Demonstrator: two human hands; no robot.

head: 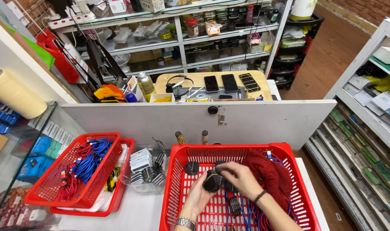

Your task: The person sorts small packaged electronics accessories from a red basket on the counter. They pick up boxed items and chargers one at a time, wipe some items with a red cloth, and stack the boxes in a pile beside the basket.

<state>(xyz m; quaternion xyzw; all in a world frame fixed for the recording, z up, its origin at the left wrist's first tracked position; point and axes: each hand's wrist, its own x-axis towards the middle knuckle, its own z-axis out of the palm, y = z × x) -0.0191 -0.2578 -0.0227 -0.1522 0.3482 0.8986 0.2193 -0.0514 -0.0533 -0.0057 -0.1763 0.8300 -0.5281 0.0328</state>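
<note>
Over a red plastic basket [180, 188], my left hand [198, 197] cradles a small black rounded case [212, 181]. My right hand [242, 178] rests its fingers on top of the same case, near another black case [221, 166] behind it. A third black case [192, 167] lies on the basket floor to the left. A dark red cloth [267, 173] fills the basket's right side. Blue and red cables [250, 214] lie near my wrists. A watch [186, 223] sits on my left wrist.
Two stacked red baskets [45, 188] at left hold coiled blue and red cables [86, 164]. A clear tub of small packets [145, 169] stands between the baskets. A white partition [263, 122] rises behind, with a wooden desk carrying phones [229, 82] beyond. Shelves line the right side.
</note>
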